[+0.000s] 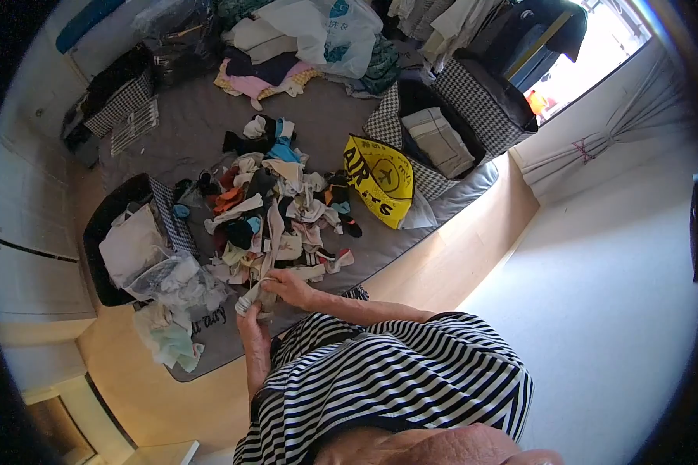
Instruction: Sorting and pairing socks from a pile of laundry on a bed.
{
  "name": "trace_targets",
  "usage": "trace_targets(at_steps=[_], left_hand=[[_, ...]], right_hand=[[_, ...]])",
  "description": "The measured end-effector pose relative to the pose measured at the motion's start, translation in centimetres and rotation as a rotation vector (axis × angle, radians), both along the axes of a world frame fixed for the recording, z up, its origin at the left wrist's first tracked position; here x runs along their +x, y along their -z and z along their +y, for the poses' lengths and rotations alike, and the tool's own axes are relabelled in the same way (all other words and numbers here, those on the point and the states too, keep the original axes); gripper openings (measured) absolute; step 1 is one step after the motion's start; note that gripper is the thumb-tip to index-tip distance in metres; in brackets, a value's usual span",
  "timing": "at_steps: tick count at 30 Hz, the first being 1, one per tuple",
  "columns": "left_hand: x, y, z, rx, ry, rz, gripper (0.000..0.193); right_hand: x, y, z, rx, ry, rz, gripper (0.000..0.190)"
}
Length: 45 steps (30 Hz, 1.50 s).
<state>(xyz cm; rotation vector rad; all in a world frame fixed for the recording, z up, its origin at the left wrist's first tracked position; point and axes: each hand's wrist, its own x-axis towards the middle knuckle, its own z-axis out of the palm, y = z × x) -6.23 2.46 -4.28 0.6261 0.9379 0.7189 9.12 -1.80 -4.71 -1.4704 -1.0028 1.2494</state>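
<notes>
Both my hands grip a pale, light-coloured sock (pixel 249 299) at the near edge of a pile of socks. My left hand (pixel 252 328) holds its lower end from below. The fingers of my right hand (pixel 288 289) pinch the cloth at its upper right. A long light strip of cloth (pixel 275 232) runs up from my hands over the pile; I cannot tell whether it is part of the same piece. The heap of mixed socks (pixel 296 197) spreads ahead of my hands, in white, black, orange, blue and pink.
The pile lies on a grey mattress (pixel 337 122). Houndstooth fabric boxes stand left (pixel 174 215) and right (pixel 384 119). A yellow printed bag (pixel 381 180) lies right of the pile. Clear plastic (pixel 180 282) and pale green cloth (pixel 177 346) lie left. Clothes and plastic bags (pixel 349 40) are heaped behind.
</notes>
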Motion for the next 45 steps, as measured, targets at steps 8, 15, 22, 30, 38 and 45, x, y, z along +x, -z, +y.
trace_targets(at_steps=[8,15,22,30,38,45], left_hand=[[-3.4,3.0,-0.2,-0.1,-0.058,-0.05,0.026],[-4.4,3.3,-0.5,-0.091,-0.145,0.087,0.032],[-4.3,3.6,1.1,0.231,0.028,0.489,0.036],[-4.3,5.7,1.2,-0.172,-0.073,0.008,0.041],[-1.3,-0.9,1.6,-0.09,-0.044,-0.548,0.036],[-2.9,-0.8,3.9,-0.106,-0.249,-0.76,0.03]], right_hand=[[-0.4,-1.5,-0.9,-0.114,0.191,0.209,0.047],[0.1,-2.8,-0.4,-0.144,0.29,0.516,0.031],[0.8,-3.6,0.2,-0.095,0.19,0.434,0.037],[1.0,-2.0,0.4,-0.126,0.281,0.508,0.034],[4.3,1.0,0.0,-0.156,0.488,0.755,0.028],[6.4,1.4,1.6,-0.182,0.708,0.974,0.026]])
